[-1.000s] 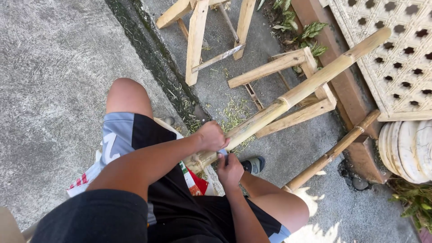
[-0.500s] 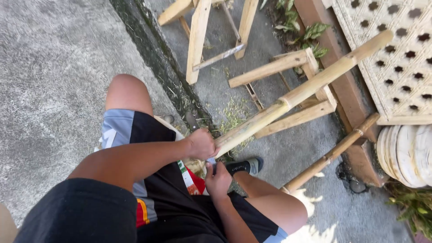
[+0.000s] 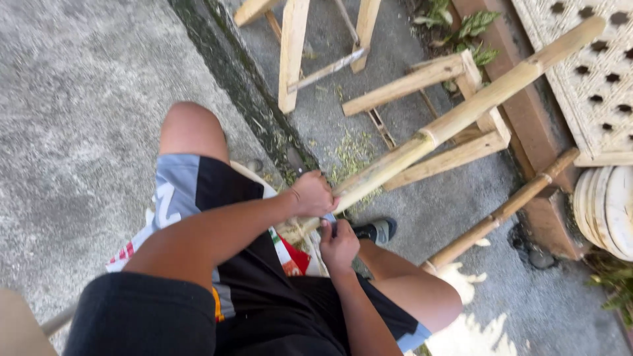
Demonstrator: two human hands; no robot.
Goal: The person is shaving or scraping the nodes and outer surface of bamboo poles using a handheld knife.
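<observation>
Your left hand (image 3: pixel 313 193) is gripping the long bamboo pole (image 3: pixel 461 115). Your right hand (image 3: pixel 339 244) is closing round its near end; tool unclear

Hard daylight, sharp focus.
Sun glare burns out the grey concrete ground (image 3: pixel 475 323) near the bottom edge; mild wide-angle stretch at corners.

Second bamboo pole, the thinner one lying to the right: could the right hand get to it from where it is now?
Probably yes. The right hand sits by the near end of the thick bamboo pole; the thinner pole lies beyond the right knee with open concrete between.
</observation>
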